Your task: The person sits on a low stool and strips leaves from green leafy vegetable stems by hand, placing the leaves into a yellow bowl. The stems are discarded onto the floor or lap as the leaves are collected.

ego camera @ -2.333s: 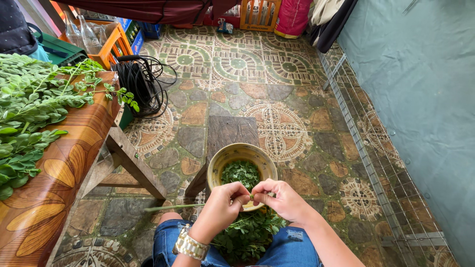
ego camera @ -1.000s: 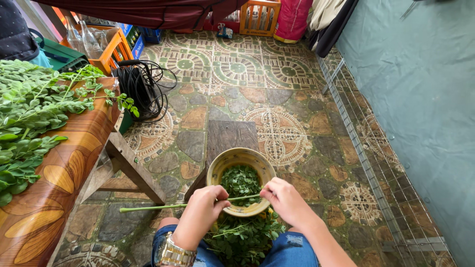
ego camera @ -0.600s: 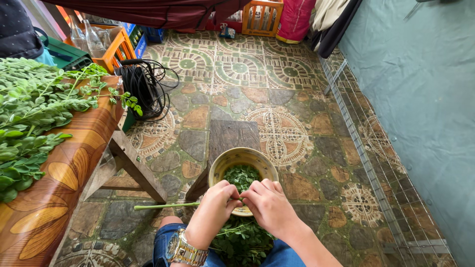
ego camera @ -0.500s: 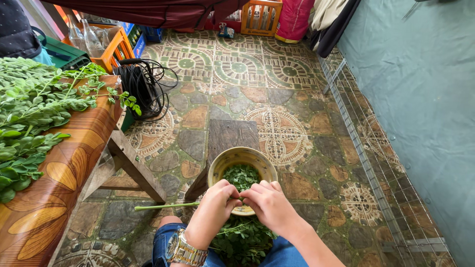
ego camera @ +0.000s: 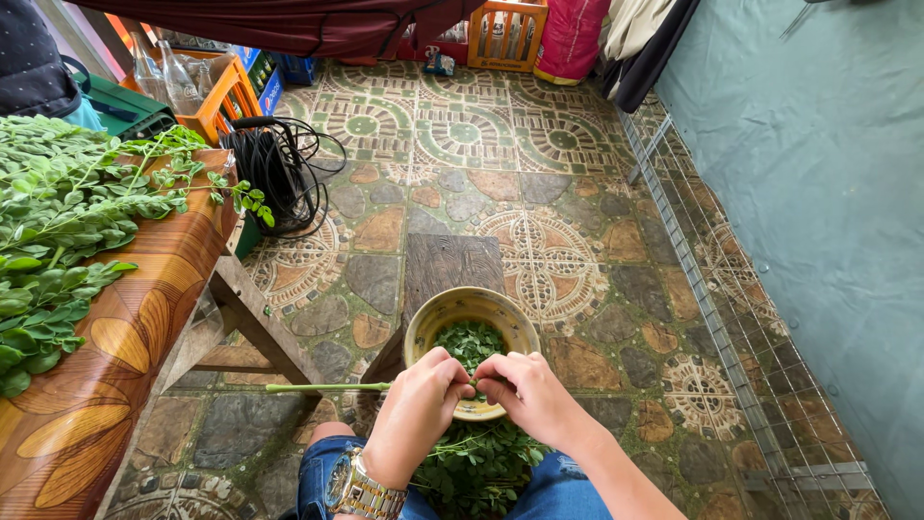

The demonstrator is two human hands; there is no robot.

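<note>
My left hand (ego camera: 416,412), with a metal watch on its wrist, pinches a long green stem (ego camera: 327,387) that sticks out to the left. My right hand (ego camera: 525,393) meets it fingertip to fingertip and grips the same stem over the near rim of a yellow bowl (ego camera: 429,318). Small plucked green leaves (ego camera: 470,342) lie in the bowl. A bunch of leafy sprigs (ego camera: 476,464) rests on my lap between my denim-clad legs. The bowl stands on a small dark wooden stool (ego camera: 450,261).
A table with a brown leaf-patterned cover (ego camera: 125,327) stands at the left, heaped with leafy branches (ego camera: 63,221). Behind it lie a black cable coil (ego camera: 269,164) and an orange crate of bottles (ego camera: 197,82). A wire grid (ego camera: 712,308) leans against the teal wall at the right.
My right hand slid left along the stem from its outer end until it met my left hand at the bowl's rim. The stem has shifted slightly upward.
</note>
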